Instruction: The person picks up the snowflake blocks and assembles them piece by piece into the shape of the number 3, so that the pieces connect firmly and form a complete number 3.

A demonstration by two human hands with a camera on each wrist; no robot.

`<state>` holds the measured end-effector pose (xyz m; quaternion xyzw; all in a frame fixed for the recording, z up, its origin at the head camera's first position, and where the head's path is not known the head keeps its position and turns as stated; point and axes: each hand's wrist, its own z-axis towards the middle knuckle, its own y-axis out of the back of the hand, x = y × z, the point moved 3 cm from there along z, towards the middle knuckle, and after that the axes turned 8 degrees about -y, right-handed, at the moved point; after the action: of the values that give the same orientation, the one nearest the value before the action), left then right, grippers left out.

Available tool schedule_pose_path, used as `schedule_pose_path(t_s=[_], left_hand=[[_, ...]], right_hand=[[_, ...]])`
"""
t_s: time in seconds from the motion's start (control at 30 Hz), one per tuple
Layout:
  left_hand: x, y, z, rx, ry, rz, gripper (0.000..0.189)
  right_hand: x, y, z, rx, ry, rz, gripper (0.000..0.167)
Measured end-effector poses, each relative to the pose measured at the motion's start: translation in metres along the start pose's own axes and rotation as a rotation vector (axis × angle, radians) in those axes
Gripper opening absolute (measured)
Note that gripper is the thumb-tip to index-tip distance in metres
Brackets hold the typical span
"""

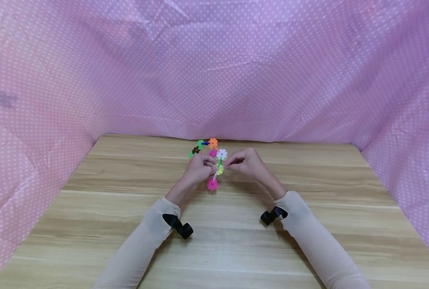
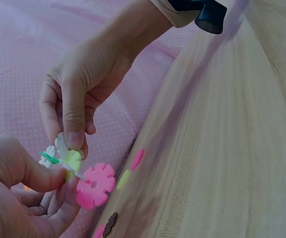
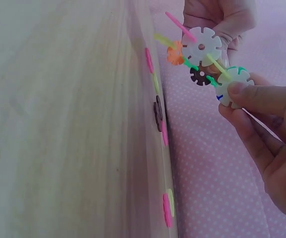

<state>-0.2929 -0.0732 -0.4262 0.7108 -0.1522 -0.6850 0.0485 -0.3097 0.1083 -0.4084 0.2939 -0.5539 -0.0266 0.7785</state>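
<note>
Notched plastic snowflake discs are joined slot to slot in a many-coloured chain, with a pink disc (image 1: 212, 184) at the near end, then a clear one, a yellow disc (image 1: 219, 170), a white disc (image 1: 221, 154) and an orange disc (image 1: 213, 143) farther off. My left hand (image 1: 198, 168) grips this chain near the yellow disc, its thumb (image 2: 46, 176) across it. From the other side my right hand (image 1: 250, 162) pinches a whitish disc (image 3: 235, 88) between thumb and fingers, right at the yellow disc's edge. The left fingers hide part of the chain.
Along the wooden table's (image 1: 232, 249) edge, the wrist views show loose discs lying flat, among them a pink disc (image 3: 167, 210) and a brown disc (image 2: 110, 224). A pink dotted cloth (image 1: 214, 80) hangs behind the table. Black cameras (image 1: 180, 228) sit on both wrists.
</note>
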Motion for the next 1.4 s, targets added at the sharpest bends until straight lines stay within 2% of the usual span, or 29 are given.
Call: schedule_pose_path(t_s=[0.23,0.37,0.47,0.63,0.7,0.9,1.1,1.23,1.4], left_hand=[[-0.006,-0.001,0.000,0.009,-0.073,-0.107,0.019],[-0.006,-0.001,-0.001,0.032,-0.075,-0.155,0.021],[-0.004,-0.002,-0.001,0.058,-0.036,-0.178,0.026],[-0.001,-0.004,-0.001,0.095,0.074,-0.201,0.037],[-0.001,-0.004,-0.001,0.099,0.086,-0.212,0.040],[-0.001,-0.005,-0.002,0.093,0.043,-0.262,0.039],[0.000,-0.005,-0.003,0.065,0.018,-0.283,0.036],[-0.001,-0.005,-0.004,0.054,0.001,-0.259,0.035],[0.000,-0.005,-0.004,0.075,0.001,-0.224,0.036]], right_hand=[[-0.005,0.012,0.001,-0.018,-0.010,0.095,0.005],[-0.007,0.016,0.000,-0.018,-0.020,0.112,0.005],[-0.006,0.017,0.000,-0.006,-0.033,0.120,0.005],[-0.003,0.016,0.000,0.012,-0.027,0.119,0.005],[-0.003,0.017,0.001,0.006,-0.032,0.126,0.006],[-0.003,0.017,0.001,-0.006,-0.101,0.157,0.011],[-0.003,0.021,0.002,0.046,-0.136,0.169,0.015],[-0.003,0.031,0.004,0.046,-0.154,0.132,0.018],[-0.008,0.045,0.006,0.081,-0.247,0.054,0.023]])
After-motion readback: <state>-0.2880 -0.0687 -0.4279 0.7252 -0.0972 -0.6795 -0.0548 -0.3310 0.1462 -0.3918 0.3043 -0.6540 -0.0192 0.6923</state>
